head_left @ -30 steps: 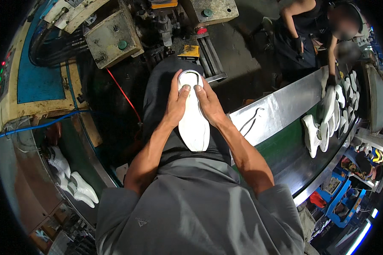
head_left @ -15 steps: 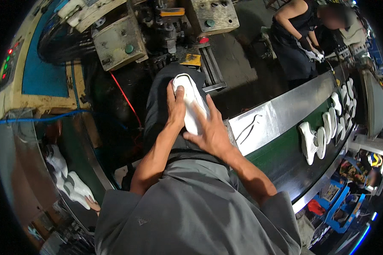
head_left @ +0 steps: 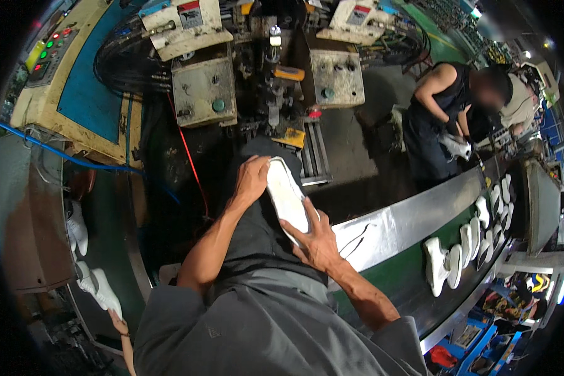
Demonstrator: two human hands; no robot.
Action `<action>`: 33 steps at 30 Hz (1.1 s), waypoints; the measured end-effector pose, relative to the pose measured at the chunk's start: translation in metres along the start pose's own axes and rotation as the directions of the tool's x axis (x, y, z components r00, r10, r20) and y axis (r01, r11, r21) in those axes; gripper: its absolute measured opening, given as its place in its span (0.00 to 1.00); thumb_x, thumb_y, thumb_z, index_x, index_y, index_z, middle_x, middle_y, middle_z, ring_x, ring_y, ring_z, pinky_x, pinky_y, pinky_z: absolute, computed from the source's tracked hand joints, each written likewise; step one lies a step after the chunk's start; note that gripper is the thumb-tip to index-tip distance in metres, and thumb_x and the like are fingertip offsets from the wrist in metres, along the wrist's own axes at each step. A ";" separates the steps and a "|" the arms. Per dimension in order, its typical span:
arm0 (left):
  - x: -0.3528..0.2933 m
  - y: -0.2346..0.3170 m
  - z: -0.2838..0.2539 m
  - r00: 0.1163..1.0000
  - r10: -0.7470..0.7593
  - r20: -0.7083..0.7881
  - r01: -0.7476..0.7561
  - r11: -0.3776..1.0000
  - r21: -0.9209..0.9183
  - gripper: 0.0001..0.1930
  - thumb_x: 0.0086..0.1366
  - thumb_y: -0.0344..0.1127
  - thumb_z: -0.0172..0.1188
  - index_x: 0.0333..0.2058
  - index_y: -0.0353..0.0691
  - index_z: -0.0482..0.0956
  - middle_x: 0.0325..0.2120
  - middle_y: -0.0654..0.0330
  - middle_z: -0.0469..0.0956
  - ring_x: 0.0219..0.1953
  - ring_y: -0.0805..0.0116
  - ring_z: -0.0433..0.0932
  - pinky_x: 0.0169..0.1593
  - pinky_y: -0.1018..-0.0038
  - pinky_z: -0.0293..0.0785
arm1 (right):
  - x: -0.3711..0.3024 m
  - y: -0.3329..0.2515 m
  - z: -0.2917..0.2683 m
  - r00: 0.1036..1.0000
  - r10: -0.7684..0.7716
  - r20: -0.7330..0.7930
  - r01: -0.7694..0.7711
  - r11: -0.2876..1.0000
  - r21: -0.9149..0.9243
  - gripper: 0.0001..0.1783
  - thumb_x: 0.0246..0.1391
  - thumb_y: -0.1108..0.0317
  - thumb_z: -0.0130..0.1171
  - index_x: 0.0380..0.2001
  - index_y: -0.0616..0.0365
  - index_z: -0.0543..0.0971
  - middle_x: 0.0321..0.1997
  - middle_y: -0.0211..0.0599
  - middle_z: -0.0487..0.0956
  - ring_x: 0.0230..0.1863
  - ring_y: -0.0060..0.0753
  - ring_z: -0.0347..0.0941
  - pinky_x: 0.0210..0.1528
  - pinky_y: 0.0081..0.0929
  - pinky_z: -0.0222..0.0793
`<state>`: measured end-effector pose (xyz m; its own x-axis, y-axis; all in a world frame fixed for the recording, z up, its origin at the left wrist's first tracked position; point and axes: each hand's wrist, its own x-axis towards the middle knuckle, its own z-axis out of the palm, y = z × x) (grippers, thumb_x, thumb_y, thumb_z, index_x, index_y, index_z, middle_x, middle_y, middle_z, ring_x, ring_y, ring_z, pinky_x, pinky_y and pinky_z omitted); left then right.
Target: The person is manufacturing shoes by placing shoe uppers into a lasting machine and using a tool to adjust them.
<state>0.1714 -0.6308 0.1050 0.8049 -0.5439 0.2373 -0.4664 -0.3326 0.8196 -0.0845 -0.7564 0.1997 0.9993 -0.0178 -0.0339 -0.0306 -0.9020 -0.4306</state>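
A white shoe point(head_left: 287, 199) rests on my dark-trousered thighs, its long pale face turned up; it looks like the underside. My left hand point(head_left: 252, 178) is closed around the far end, fingers curled at the left edge. Around the nearer end, my right hand point(head_left: 316, 237) grips with the thumb on the upper face and the fingers along the right side. The surfaces against my lap are hidden. To the right of my right hand, a thin dark-handled tool like pincers point(head_left: 357, 241) lies on a shiny metal ledge point(head_left: 398, 216).
White shoes and soles point(head_left: 437, 266) stand on the green conveyor belt point(head_left: 382, 285) at right. Ahead is a machine with a control box point(head_left: 203, 91). Another person point(head_left: 435, 119) handles a white shoe. At left, someone's hand point(head_left: 118, 323) touches white shoes point(head_left: 97, 288).
My view has tilted up. My left hand has shifted from the shoe's top onto its far end; my right hand has gone from spread to gripping the near end.
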 end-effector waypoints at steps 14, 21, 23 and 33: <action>0.013 -0.060 0.033 0.998 -0.013 0.061 -0.019 0.862 0.506 0.25 0.69 0.37 0.65 0.64 0.39 0.79 0.68 0.47 0.70 0.71 0.41 0.66 0.71 0.46 0.65 | 0.281 0.026 -0.169 0.867 -0.106 -0.488 0.014 0.982 -0.189 0.40 0.51 0.65 0.72 0.70 0.33 0.80 0.80 0.67 0.58 0.70 0.73 0.67 0.69 0.56 0.71; 0.033 -0.063 0.026 0.981 -0.184 0.064 0.138 0.887 0.440 0.25 0.65 0.39 0.67 0.61 0.43 0.81 0.68 0.50 0.68 0.68 0.43 0.66 0.68 0.45 0.66 | 0.372 0.062 -0.130 0.875 -0.052 -0.480 -0.069 0.970 -0.231 0.48 0.47 0.68 0.76 0.73 0.26 0.74 0.83 0.62 0.49 0.67 0.74 0.64 0.60 0.59 0.79; 0.033 -0.067 0.021 0.982 -0.187 0.040 0.154 0.894 0.420 0.25 0.64 0.38 0.67 0.60 0.43 0.81 0.67 0.50 0.69 0.68 0.43 0.66 0.68 0.45 0.67 | 0.376 0.059 -0.123 0.848 -0.053 -0.528 -0.080 0.971 -0.226 0.49 0.46 0.68 0.76 0.73 0.26 0.73 0.83 0.63 0.49 0.68 0.75 0.63 0.59 0.58 0.80; 0.022 -0.075 0.018 0.992 -0.123 -0.020 0.121 0.913 0.389 0.24 0.64 0.38 0.68 0.59 0.43 0.82 0.65 0.52 0.69 0.69 0.44 0.66 0.68 0.45 0.67 | 0.374 0.051 -0.127 0.893 0.028 -0.448 -0.125 0.974 -0.188 0.46 0.53 0.62 0.72 0.76 0.27 0.71 0.82 0.68 0.53 0.70 0.78 0.65 0.69 0.60 0.72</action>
<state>0.2172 -0.6317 0.0396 0.8631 -0.4837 0.1452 -0.4717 -0.6692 0.5742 0.2906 -0.8637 0.2795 0.9022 -0.2349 0.3618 -0.1509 -0.9576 -0.2454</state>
